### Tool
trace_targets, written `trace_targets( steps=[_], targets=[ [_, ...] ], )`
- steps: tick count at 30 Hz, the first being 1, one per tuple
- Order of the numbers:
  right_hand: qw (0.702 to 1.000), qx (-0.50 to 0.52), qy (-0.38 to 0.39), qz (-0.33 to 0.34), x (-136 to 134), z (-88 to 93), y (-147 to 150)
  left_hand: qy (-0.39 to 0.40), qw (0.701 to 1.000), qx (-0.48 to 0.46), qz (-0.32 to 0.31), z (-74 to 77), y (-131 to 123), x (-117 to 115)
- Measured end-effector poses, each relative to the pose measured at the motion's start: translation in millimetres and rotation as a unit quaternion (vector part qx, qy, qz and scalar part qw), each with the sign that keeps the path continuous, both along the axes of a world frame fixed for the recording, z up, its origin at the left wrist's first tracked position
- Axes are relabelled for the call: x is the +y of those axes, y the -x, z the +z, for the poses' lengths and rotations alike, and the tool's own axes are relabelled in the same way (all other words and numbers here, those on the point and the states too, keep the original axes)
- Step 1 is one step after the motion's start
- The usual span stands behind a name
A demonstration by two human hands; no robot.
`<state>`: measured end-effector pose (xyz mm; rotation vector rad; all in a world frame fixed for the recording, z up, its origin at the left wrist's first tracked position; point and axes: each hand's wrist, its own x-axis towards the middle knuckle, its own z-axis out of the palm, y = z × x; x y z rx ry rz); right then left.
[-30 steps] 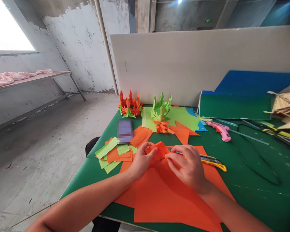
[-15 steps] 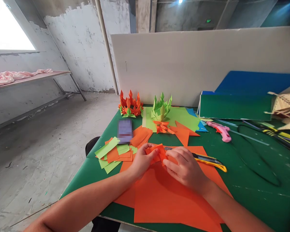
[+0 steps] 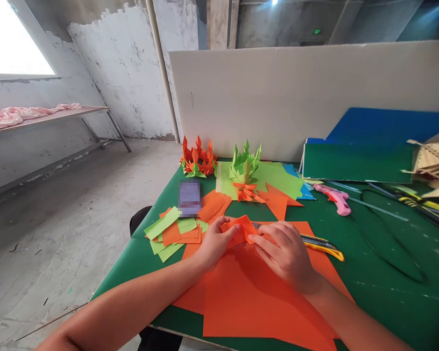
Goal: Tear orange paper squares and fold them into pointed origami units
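Between my hands is a small folded piece of orange paper (image 3: 242,229). My left hand (image 3: 218,243) pinches its left side, thumb on top. The fingertips of my right hand (image 3: 283,251) are closed on its right edge. Below lie large orange sheets (image 3: 256,302) on the green table. A yellow and black utility knife (image 3: 324,245) rests on them, partly hidden behind my right hand. Small orange and green paper pieces (image 3: 170,231) are strewn left of my left hand. Just beyond my hands sit folded orange paper pieces (image 3: 245,191).
A red-orange folded-paper crown (image 3: 198,158) and a green one (image 3: 246,163) stand at the back. Near them lies a purple, blurred box (image 3: 189,197). To the right are a pink glue gun (image 3: 333,199) with its cord and a green board (image 3: 356,162). A white panel (image 3: 278,92) closes the back.
My right hand has shifted slightly right along the paper. The orange paper has turned and looks more opened out. My left hand keeps its place.
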<state>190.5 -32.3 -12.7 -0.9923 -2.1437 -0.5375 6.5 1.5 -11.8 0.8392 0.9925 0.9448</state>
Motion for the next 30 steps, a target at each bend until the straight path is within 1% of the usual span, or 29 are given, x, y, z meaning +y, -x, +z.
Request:
trace_targets(
  steps=[6,12,25,30],
  targets=[
    [0.999,-0.028,-0.005,0.017,-1.1,3.0,-0.2,0.035,0.999,-0.02,-0.009,5.1,0.0,0.0],
    [0.998,-0.064,-0.015,0.022,-1.5,4.2,-0.1,0.042,0.998,-0.034,-0.012,3.2,-0.3,0.8],
    [0.998,-0.053,0.008,0.035,1.1,2.1,-0.7,0.042,0.999,-0.021,-0.013,-0.1,-0.5,0.9],
    [0.998,-0.043,0.01,0.04,1.8,-0.8,-0.1,0.042,0.999,-0.018,-0.016,1.4,-0.5,1.0]
  ],
)
